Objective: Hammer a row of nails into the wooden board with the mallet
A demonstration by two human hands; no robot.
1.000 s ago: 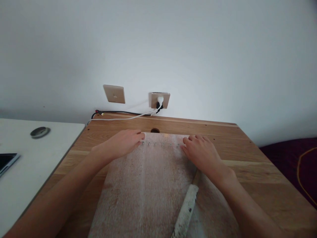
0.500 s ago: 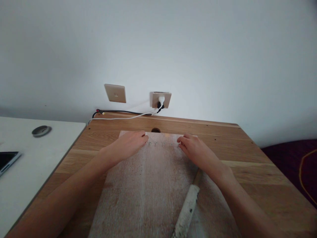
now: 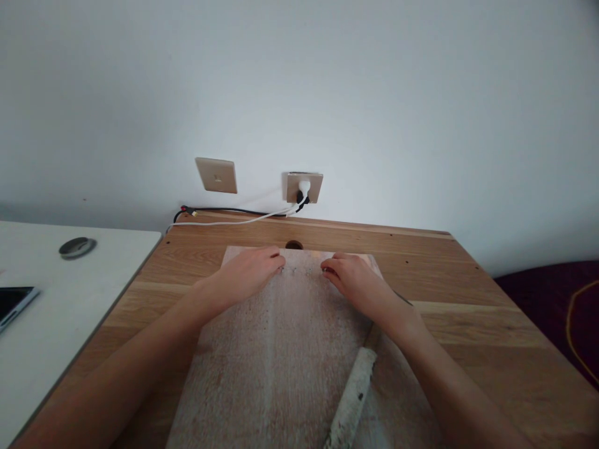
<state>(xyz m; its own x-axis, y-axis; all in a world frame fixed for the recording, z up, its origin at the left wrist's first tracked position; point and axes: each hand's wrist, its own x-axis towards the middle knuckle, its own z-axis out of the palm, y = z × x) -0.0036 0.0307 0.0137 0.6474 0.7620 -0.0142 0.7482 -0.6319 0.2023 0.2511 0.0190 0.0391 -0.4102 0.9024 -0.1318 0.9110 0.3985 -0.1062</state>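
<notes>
A long pale, whitish-stained board [image 3: 281,349] lies in front of me. At its far end, my left hand [image 3: 262,265] has thumb and fingers pinched together beside a tiny dark speck. My right hand [image 3: 349,274] reaches in from the other side, its fingertips likewise closed at the board's surface over another small bit. Whatever sits between either set of fingers is too small to name. Several tiny specks [image 3: 294,271] lie in a row between the hands. Below my right wrist rests a wooden stick with a thick, whitish, dark-spotted covering [image 3: 353,393]; its upper end is partly hidden.
Under the board is a wooden table [image 3: 468,324] with a round hole [image 3: 294,245] near the wall. Cables [image 3: 234,218] run along its back edge to a wall socket [image 3: 311,187]. At left, a white table [image 3: 47,312] carries a round grey lid-like object [image 3: 77,247] and a dark-screened device [image 3: 14,302].
My right hand has moved left along the board's far end, onto a small speck. The left hand has shifted slightly right. A thin dark line now shows beside my right wrist.
</notes>
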